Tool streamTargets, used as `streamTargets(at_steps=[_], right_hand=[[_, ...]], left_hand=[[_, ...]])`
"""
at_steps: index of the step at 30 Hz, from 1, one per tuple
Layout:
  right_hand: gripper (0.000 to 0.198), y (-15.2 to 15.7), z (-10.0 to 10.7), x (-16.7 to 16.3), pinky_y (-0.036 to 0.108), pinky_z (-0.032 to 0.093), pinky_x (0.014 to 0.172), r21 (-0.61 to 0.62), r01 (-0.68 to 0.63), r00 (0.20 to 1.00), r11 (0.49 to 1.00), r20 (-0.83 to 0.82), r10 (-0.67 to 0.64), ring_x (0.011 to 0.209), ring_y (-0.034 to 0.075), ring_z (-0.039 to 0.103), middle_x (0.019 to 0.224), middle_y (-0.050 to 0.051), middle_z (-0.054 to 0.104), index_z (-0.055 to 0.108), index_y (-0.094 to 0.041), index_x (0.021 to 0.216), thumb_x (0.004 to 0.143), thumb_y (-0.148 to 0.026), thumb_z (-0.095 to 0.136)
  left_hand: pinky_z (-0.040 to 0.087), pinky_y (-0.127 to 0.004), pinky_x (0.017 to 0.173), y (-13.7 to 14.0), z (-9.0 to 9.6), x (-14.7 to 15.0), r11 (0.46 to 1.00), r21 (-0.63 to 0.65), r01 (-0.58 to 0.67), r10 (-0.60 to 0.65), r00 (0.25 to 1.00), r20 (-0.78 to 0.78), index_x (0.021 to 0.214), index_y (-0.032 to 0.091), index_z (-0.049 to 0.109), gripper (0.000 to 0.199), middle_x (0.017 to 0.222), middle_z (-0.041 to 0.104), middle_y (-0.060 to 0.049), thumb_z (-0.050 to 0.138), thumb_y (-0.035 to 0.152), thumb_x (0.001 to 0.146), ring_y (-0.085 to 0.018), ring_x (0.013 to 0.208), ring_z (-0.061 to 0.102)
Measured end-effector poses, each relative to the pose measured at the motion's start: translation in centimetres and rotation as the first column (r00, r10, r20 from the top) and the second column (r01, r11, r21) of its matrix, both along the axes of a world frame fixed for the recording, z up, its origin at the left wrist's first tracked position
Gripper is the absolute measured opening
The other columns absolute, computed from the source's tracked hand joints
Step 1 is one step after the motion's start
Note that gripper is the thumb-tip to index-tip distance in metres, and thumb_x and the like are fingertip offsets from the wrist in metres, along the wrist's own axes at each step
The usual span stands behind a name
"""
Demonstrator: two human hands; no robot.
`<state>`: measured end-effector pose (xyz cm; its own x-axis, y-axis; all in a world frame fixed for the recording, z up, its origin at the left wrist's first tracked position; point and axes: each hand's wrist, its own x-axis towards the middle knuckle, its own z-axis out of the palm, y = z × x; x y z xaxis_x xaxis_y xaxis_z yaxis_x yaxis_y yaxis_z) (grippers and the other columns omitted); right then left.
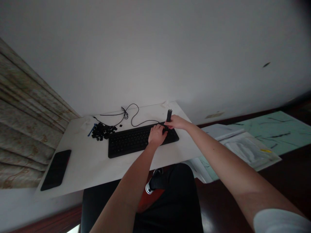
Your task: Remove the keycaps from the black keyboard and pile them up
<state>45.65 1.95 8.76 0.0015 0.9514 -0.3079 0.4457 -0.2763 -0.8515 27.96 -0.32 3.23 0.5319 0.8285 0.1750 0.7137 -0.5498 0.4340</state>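
Note:
A black keyboard (131, 141) lies on the white table (97, 168), slightly tilted to the right. My left hand (156, 134) lies on the right half of its keys, fingers forward and thumb apart. Beside it, my right hand (177, 122) is closed around a short black stick-like tool (169, 116) held upright over the keyboard's far right part. Its upper end looks paler and jagged; the lower end is hidden by my fingers. Left of the keyboard is a pile of loose black keycaps (100, 131), with a blue tool (91, 130) partly under it.
A thin black cable (132, 123) loops behind the keyboard, near the wall. A dark phone (56, 170) lies at the table's left front. Curtains (21, 129) hang at the left. Right of the table, low down, are papers in clear plastic (243, 150) and a green marbled board (279, 131).

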Motion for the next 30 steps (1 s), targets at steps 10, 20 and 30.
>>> streamTargets(at_steps=[10, 20, 30], right_hand=[[0.018, -0.8, -0.5, -0.6, 0.025, 0.054, 0.055, 0.134, -0.090, 0.964, 0.987, 0.262, 0.052, 0.055, 0.018, 0.069, 0.066, 0.006, 0.073, 0.072, -0.014, 0.073, 0.085, -0.027, 0.074], [0.023, -2.6, 0.5, -1.5, 0.024, 0.045, 0.059, 0.265, -0.251, 0.855, 0.931, 0.511, 0.085, 0.062, 0.017, 0.068, 0.064, 0.005, 0.071, 0.074, -0.015, 0.077, 0.091, -0.027, 0.061], [0.020, -1.7, 2.8, -2.1, 0.023, 0.049, 0.060, 0.304, -0.165, 0.877, 0.938, 0.481, -0.001, 0.065, 0.018, 0.070, 0.066, 0.005, 0.072, 0.074, -0.015, 0.079, 0.091, -0.028, 0.064]], left_hand=[[0.042, -0.044, 0.102, 0.2, 0.1, 0.1, 0.999, -0.024, 0.029, -0.030, 0.998, -0.054, 0.124, 0.023, 0.063, 0.033, 0.125, 0.061, -0.010, 0.052, 0.043, 0.100, -0.028, 0.120, 0.053], [0.042, -0.042, 0.100, 0.2, 0.3, 0.5, 0.999, -0.043, -0.005, 0.002, 0.998, -0.064, 0.126, 0.024, 0.062, 0.033, 0.126, 0.064, -0.008, 0.047, 0.041, 0.102, -0.028, 0.120, 0.052], [0.042, -0.045, 0.102, 0.1, -0.2, 0.6, 1.000, -0.022, 0.007, -0.008, 1.000, -0.019, 0.122, 0.023, 0.063, 0.029, 0.125, 0.064, -0.009, 0.047, 0.039, 0.103, -0.029, 0.120, 0.052]])
